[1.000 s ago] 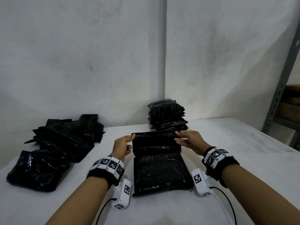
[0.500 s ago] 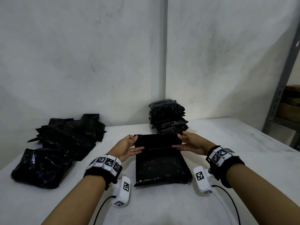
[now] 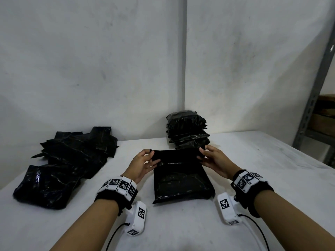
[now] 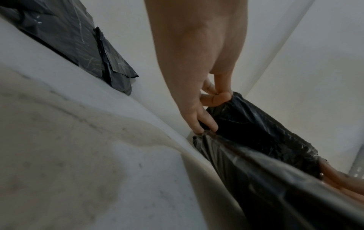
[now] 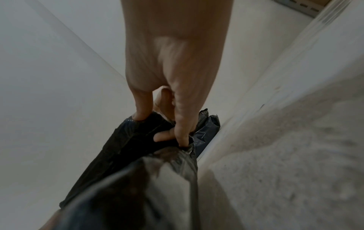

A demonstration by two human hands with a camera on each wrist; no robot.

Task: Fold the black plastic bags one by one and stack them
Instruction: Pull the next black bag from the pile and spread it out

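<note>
A black plastic bag (image 3: 181,180) lies on the white table (image 3: 272,178) in front of me, its far end lifted and curled toward me. My left hand (image 3: 145,163) pinches the far left corner of that bag (image 4: 246,124), thumb on top. My right hand (image 3: 211,160) pinches the far right corner of the same bag (image 5: 128,140). Behind it, by the wall, stands a stack of folded black bags (image 3: 187,131). A loose heap of unfolded black bags (image 3: 63,163) lies at the left; part of the heap (image 4: 74,38) shows in the left wrist view.
The white wall (image 3: 126,69) rises close behind the table. A grey metal shelf upright (image 3: 313,87) stands at the far right, with brown boxes (image 3: 324,120) on it. Cables run from both wrist cameras over the table's near edge.
Both hands have lifted the bag's far end and brought it toward me, so the fold has rolled further over the near half. The head view has shifted slightly.
</note>
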